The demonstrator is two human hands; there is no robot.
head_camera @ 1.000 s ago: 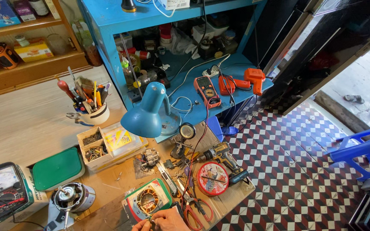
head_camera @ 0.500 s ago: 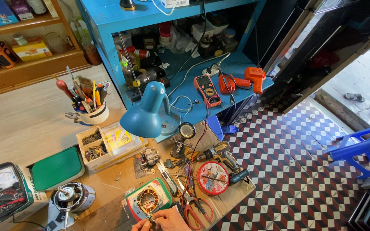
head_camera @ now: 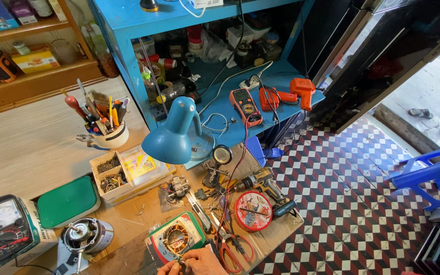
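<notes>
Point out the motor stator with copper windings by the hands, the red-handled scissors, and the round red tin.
Green-framed motor stator with copper windings (head_camera: 175, 239), head view, on the winding ring.
Red-handled scissors (head_camera: 236, 249), head view, on a handle loop.
Round red tin (head_camera: 253, 211), head view, on the lid's centre.

1. You work in bright, even daylight; it comes in from the open doorway at the upper right, where the concrete ground outside is palest.
2. Your blue desk lamp casts no visible pool of light; whether it is on cannot be told.
3. Shadows are soft. The darkest areas sit inside the blue shelf unit and on the black door panel.
4. The checkered floor tiles stay crisp, without glare.
5. The wide lens bends straight lines near the edges, so the shelf posts lean.
6. Focus holds throughout; your hands are cut off by the bottom edge.
</notes>
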